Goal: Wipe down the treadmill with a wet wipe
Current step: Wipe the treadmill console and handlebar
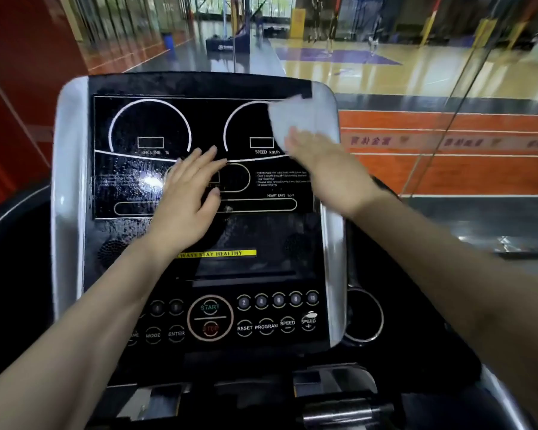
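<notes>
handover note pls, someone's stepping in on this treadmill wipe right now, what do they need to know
Left hand: open, fingers flat on the middle of the treadmill console, holding nothing.
Right hand: presses the wet wipe on the upper right of the display, over the speed dial.
Done: the left part of the display, below the incline dial, looks wet and streaked, so it seems wiped.
Left: the rest of the upper right, the button panel below, the silver side frame; whether these are wiped cannot be told.
</notes>
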### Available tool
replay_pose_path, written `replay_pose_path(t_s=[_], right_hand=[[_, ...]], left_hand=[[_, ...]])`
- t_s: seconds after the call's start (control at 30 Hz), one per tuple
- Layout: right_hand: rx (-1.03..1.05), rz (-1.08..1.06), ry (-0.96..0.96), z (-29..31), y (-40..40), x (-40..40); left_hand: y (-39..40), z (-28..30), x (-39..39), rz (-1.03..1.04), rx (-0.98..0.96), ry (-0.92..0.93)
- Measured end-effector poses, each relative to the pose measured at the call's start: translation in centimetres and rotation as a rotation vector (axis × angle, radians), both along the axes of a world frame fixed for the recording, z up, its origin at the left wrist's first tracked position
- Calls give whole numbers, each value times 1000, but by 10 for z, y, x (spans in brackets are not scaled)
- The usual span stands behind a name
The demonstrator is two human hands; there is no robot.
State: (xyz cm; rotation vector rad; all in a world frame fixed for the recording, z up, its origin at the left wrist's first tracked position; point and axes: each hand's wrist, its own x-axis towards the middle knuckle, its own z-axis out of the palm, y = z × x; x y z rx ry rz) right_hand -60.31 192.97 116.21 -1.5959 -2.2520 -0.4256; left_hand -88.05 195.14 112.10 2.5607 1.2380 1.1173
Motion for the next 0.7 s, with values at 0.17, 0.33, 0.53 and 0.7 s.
replay_pose_path(t_s=[0.17,0.33,0.53,0.7], right_hand=[[-208,259,-144,-104,-128,6],[-58,82,-168,-67,-110,3],[-101,-106,-125,-117,-159,-37],[-283,-123,-7,-171,-216,-66]], left_hand=[[2,-1,-4,-18,-10,5],[1,2,-3,-35,-30,-47],[-3,6,-25,-167,-183,-160],[-17,-6,-66,-168,-203,-124]])
